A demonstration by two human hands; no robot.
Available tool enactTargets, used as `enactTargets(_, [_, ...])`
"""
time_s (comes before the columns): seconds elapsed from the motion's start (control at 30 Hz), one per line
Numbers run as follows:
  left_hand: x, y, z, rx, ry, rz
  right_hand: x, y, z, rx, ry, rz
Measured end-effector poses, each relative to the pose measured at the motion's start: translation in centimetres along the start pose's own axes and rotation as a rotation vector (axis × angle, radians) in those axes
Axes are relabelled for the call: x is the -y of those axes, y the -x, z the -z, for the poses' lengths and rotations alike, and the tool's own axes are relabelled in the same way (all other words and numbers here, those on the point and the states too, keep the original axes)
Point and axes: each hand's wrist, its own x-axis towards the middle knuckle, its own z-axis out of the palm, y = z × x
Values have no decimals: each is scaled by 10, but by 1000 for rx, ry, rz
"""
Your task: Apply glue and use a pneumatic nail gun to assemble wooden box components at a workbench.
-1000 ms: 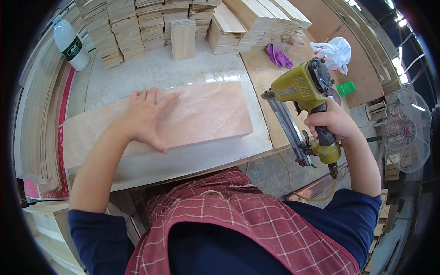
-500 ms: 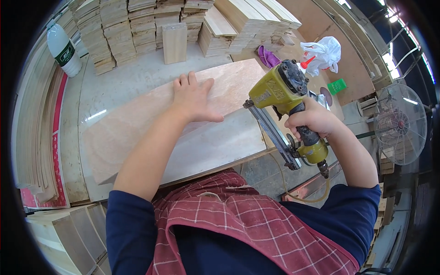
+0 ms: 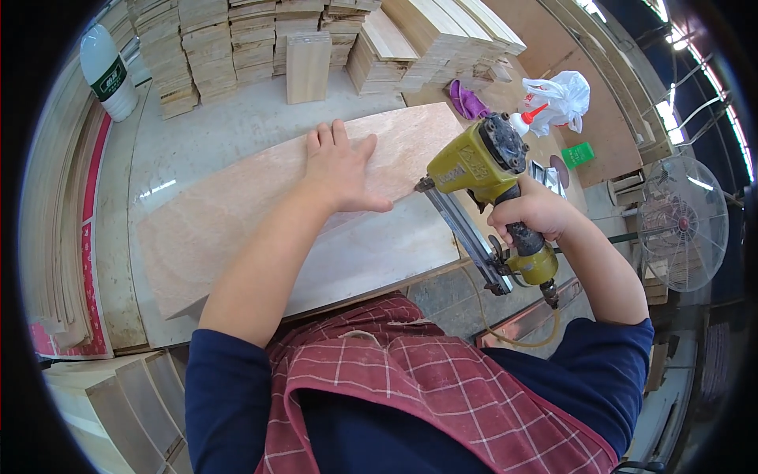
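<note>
A long, pale pinkish wooden panel (image 3: 245, 197) lies slantwise across the workbench (image 3: 371, 261). My left hand (image 3: 339, 170) rests flat on it with the fingers spread, thumb toward the near edge. In my right hand (image 3: 533, 209) is a yellow-green pneumatic nail gun (image 3: 474, 162), my fingers wrapped round its black grip. Its nose meets or hovers just over the panel's near right edge; whether they touch I cannot tell. The gun's long metal magazine slants down toward me, past the bench edge. A thin yellowish air hose (image 3: 517, 341) loops beneath the gun.
Stacked wooden boards (image 3: 253, 47) line the back of the bench, with one short board (image 3: 308, 69) upright before them. A white bottle (image 3: 109, 75) stands far left. Rightward are a purple cloth item (image 3: 467, 100), a red-tipped glue bottle (image 3: 523, 120), a plastic bag (image 3: 560, 99) and a fan (image 3: 683, 223).
The nail gun in my right hand has shifted slightly left and down, its nose closer to the panel's edge. My left hand stays flat on the panel. The view has shifted slightly.
</note>
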Motion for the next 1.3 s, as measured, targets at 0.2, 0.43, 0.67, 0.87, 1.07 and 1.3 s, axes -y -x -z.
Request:
enactTargets(0.2, [4, 0, -5, -26, 15, -4, 19, -8, 2, -13, -15, 40])
enactTargets(0.43, [8, 2, -7, -75, 59, -26, 65, -53, 3, -46, 28, 124])
enactTargets(0.67, [8, 1, -7, -32, 82, -22, 87, -91, 1, -16, 78, 80])
enactTargets(0.87, [10, 0, -5, -52, 114, -26, 93, -96, 0, -4, 107, 58])
enactTargets(1.07, [9, 0, -2, -4, 112, -26, 92, -90, -3, -21, 98, 44])
enactTargets(1.3, [51, 43, -4, -13, 111, -79, 85, -58, -9, -38, 71, 228])
